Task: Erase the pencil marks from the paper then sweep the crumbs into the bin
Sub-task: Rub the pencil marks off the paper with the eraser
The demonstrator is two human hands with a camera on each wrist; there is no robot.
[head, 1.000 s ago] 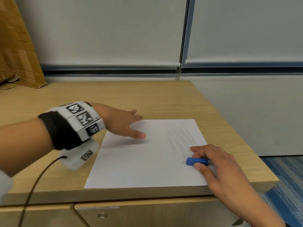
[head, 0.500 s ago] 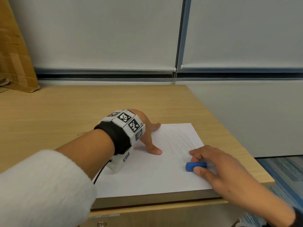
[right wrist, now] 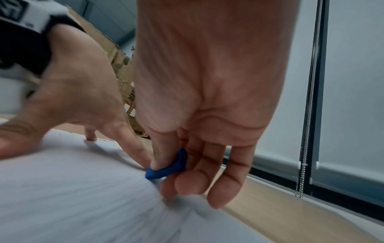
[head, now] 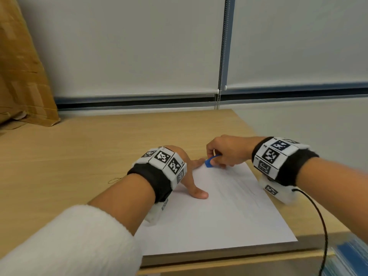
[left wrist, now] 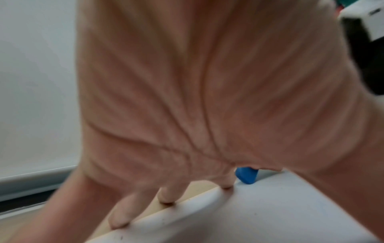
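Paper (head: 215, 212): white sheet, flat on wooden desk top (head: 79, 156), near edge of sheet along desk's front edge. Faint pencil marks (head: 241, 186) on sheet's right half, running from far edge toward near edge; hard to make out in head view, blurred streaks in right wrist view.

Left hand (head: 185, 166): on sheet's far-left part, fingers spread and straight, thumb tip pressed on sheet, fingertips (left wrist: 166, 195) down at sheet's far edge where sheet meets desk. Nothing held. Palm raised off sheet, arched.

Right hand (right wrist: 207, 98): at sheet's far edge, just right of left hand's index finger. Thumb and first fingers curled round blue eraser (right wrist: 166, 167), pinching it; remaining fingers loosely curled beside. Eraser tilted, lower corner down on sheet near far edge, close to left index fingertip; whether touching that fingertip, cannot tell.

A few dark specks (right wrist: 108, 140) on sheet along far edge, near left fingertips.

Marker-patterned bands on both wrists, black cable (head: 318, 216) trailing from right one past sheet's right side. Cardboard (head: 22, 76) leaning at wall, well off sheet's far-left. Roller blinds (head: 129, 46) behind desk, bead chain (head: 219, 76) hanging between them.
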